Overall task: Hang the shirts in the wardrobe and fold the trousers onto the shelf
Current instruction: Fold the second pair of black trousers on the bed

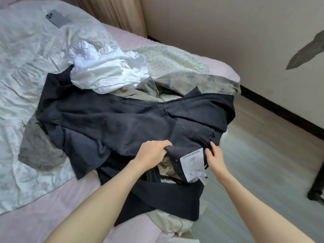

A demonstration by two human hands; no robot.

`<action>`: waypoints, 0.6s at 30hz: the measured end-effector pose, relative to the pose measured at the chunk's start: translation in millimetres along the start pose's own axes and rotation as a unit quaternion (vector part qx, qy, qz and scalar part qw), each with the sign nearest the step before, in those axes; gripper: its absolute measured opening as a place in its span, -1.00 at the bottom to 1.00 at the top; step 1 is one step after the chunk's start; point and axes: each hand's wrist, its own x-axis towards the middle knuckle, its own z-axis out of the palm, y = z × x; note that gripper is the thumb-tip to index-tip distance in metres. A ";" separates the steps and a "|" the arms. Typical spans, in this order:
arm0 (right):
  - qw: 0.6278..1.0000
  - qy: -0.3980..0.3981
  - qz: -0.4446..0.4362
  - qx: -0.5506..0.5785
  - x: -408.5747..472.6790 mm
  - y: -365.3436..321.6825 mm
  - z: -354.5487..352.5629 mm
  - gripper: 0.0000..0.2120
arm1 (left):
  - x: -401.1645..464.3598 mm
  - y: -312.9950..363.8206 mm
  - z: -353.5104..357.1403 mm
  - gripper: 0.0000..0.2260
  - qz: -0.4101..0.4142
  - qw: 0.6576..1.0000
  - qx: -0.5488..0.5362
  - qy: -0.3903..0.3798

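A wide bed (52, 216) with a pink sheet and a crumpled pale floral quilt (21, 71) carries a heap of clothes at its near right corner, topped by black cotton trousers (122, 123) spread from left to right, with a rumpled white shirt (105, 74) just beyond them and a grey-green garment (201, 81) to the far right. At the trousers' near edge the left hand (150, 151) grips a fold of the black waistband with curled fingers, while the right hand (214, 156), fingers nearly straight and slightly apart, touches the cloth beside a white sewn-in label (192, 165). A grey phone (57, 18) lies far left on the quilt.
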 end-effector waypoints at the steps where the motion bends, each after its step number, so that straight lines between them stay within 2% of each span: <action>1: 1.000 -0.002 -0.001 0.013 -4.5 -0.7 -4.0 -0.56 | -0.4 9.4 -7.7 -0.72 -0.015 0.999 -0.030 0.038; 3: 0.999 -0.002 0.001 0.053 -14.0 -5.4 -12.6 -0.61 | -0.8 23.2 -23.6 -0.82 -0.054 0.991 -0.096 0.079; 6: 0.991 -0.001 0.010 0.136 -35.4 -23.9 -28.5 -0.65 | -5.4 32.8 -58.5 -0.88 -0.123 0.958 -0.236 0.105; 8: 0.979 0.008 -0.017 0.204 -53.5 -45.2 -35.7 -0.67 | -12.7 31.0 -86.5 -0.90 -0.167 0.927 -0.314 0.119; 10: 0.972 0.005 -0.058 0.229 -71.8 -62.4 -37.7 -0.66 | -24.9 26.2 -109.1 -0.86 -0.237 0.878 -0.400 0.117; 12: 0.979 0.007 -0.121 0.164 -96.6 -75.8 -35.2 -0.65 | -52.0 20.4 -126.3 -0.90 -0.311 0.803 -0.499 0.096; 14: 0.981 0.006 -0.195 0.005 -120.7 -81.8 -29.1 -0.68 | -86.5 9.5 -132.5 -0.78 -0.357 0.743 -0.563 0.058; 16: 0.958 -0.020 -0.237 -0.158 -143.1 -82.3 -19.4 -0.62 | -124.0 -3.9 -129.7 -0.71 -0.381 0.725 -0.573 0.030; 18: 0.935 -0.044 -0.255 -0.242 -171.0 -80.0 -3.2 -0.69 | -167.9 -15.0 -121.8 -0.81 -0.395 0.734 -0.552 0.020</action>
